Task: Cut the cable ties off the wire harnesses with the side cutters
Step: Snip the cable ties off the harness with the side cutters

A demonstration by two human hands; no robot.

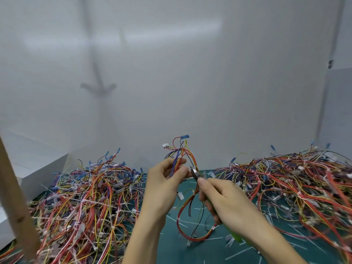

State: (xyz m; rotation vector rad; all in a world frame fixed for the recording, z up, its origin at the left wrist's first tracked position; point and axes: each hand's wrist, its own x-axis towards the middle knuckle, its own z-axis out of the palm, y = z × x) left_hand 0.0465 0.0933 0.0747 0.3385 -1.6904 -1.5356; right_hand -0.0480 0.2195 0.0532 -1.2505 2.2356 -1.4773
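My left hand (163,180) holds a wire harness (180,157) upright above the green mat, fingers and thumb pinching its bundle of red, orange, purple and yellow wires. The harness's lower loop hangs down to the mat, with white cable ties on it. My right hand (226,201) grips green-handled side cutters (196,173). Their metal jaws sit right beside my left thumb, against the harness. Whether the jaws close on a tie is too small to tell.
A big pile of harnesses (89,202) lies at the left, another pile (301,187) at the right. Cut white tie pieces litter the green mat (171,246). A white box (28,164) stands at the far left, a brown post (13,202) at the near left, a white wall behind.
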